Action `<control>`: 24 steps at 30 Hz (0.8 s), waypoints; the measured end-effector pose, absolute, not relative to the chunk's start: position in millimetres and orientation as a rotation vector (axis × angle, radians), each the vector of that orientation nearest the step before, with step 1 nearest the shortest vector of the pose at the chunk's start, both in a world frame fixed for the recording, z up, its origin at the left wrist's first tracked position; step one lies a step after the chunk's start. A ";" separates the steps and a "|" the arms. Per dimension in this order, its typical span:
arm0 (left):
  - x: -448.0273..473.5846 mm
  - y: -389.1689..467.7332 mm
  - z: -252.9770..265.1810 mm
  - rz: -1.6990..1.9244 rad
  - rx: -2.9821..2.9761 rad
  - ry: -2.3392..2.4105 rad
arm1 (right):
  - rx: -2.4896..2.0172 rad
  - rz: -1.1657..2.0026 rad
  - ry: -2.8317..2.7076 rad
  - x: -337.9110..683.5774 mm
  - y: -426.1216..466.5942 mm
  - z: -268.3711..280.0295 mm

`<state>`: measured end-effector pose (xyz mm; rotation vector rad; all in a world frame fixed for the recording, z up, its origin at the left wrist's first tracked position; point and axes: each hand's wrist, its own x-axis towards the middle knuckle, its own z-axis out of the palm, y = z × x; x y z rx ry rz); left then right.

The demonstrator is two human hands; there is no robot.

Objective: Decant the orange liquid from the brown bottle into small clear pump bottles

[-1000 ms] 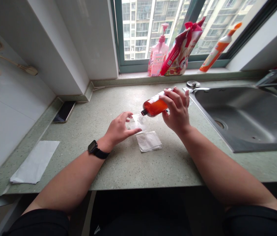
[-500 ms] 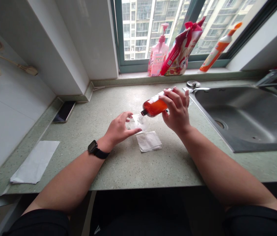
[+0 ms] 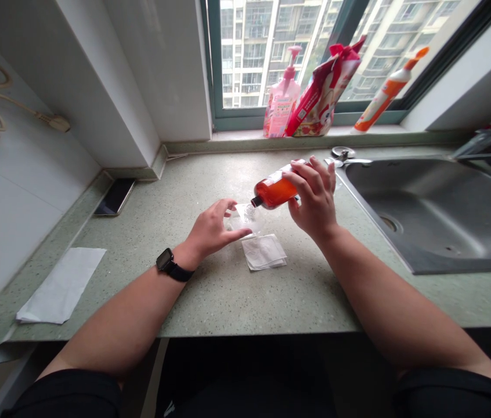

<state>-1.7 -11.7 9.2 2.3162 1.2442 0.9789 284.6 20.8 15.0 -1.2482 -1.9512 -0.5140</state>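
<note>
My right hand [image 3: 315, 197] is wrapped round a brown-orange bottle [image 3: 277, 190] with a pale label and a dark neck. The bottle lies tilted, its uncapped mouth pointing down and left over a small clear plastic cup [image 3: 248, 220]. My left hand [image 3: 217, 226], with a black watch on its wrist, curves round the cup's left side, thumb on the near side and fingers on the far side. Whatever liquid is in the cup is hard to make out. Just in front of the cup lies a folded white paper napkin [image 3: 264, 252].
At left on the counter are a black phone [image 3: 115, 197] and a folded paper sheet [image 3: 61, 284]. A steel sink [image 3: 437, 215] is set in at right. On the sill stand a pink pump bottle [image 3: 281, 107], a red bag [image 3: 321, 96] and an orange bottle [image 3: 382, 98].
The camera view has tilted up very slightly. Both hands, the tilted bottle and the cup keep practically the same places relative to one another.
</note>
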 end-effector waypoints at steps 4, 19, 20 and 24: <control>-1.8 -11.5 9.2 0.975 2.310 1.242 | -1.244 -0.513 -1.951 285.2 21.7 13.4; -1.3 -11.9 10.2 0.984 2.301 1.233 | -1.220 -0.570 -1.939 285.7 21.4 14.3; -1.3 -12.0 10.2 0.987 2.303 1.234 | -1.218 -0.565 -1.943 286.0 21.7 14.2; -1.2 -12.0 10.2 0.982 2.306 1.238 | -1.189 -0.597 -1.934 286.3 22.1 13.3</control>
